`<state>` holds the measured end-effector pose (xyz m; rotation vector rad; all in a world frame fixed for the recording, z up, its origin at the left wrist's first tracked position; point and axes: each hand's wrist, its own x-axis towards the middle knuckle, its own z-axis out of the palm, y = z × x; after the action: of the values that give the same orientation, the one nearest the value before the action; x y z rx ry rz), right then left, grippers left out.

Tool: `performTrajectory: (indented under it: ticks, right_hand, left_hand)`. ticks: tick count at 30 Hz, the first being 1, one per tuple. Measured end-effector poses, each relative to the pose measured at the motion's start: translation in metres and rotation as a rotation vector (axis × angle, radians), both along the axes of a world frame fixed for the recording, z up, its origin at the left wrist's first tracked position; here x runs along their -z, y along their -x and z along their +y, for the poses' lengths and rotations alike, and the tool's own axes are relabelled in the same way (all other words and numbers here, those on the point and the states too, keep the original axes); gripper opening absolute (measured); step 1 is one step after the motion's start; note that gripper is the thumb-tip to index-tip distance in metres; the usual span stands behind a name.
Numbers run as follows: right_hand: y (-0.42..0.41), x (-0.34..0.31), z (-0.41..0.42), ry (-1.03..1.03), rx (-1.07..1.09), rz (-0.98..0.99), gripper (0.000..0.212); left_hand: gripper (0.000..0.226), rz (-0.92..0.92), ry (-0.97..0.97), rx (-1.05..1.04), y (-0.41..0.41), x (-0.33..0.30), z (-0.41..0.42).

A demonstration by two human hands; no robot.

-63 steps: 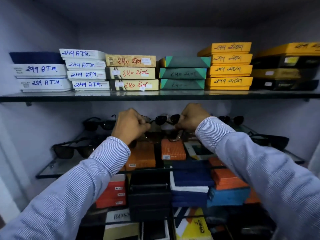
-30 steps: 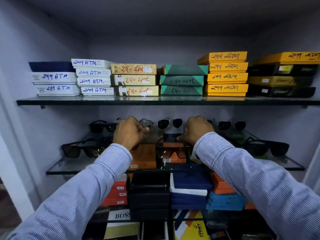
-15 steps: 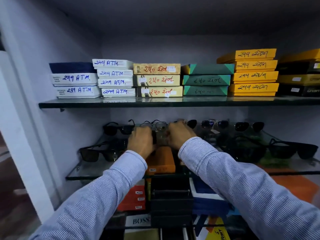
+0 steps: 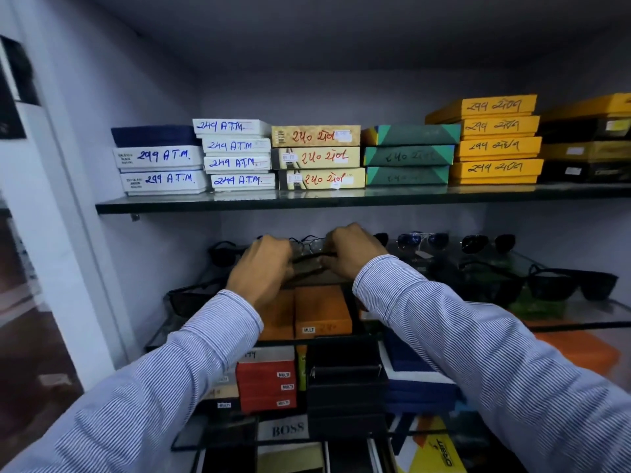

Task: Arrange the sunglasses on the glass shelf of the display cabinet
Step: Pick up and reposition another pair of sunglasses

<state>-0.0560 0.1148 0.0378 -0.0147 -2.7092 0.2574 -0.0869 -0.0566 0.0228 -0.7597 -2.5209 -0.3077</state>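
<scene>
Nearby, both striped sleeves [image 4: 191, 363] are reaching in while the left hand [image 4: 261, 269] and right hand [image 4: 351, 252] are curling fingers around dark sunglasses [image 4: 309, 259] over the glass shelf [image 4: 580, 317], before the back-row pairs [image 4: 422, 240].

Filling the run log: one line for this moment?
left hand on sunglasses | right hand on same pair | glass shelf | placing, not released
</scene>
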Motion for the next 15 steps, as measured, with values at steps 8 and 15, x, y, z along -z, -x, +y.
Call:
performTrajectory:
  ticks: [8, 15]
  right_hand:
    - [0.003, -0.02, -0.006, -0.008, -0.044, 0.048, 0.024]
    - [0.008, -0.021, -0.011, 0.048, -0.065, -0.065, 0.014]
  left_hand:
    - [0.016, -0.045, -0.143, 0.086, -0.002, -0.01, -0.029]
    - [0.015, -0.048, -0.248, 0.041, -0.002, -0.01, -0.034]
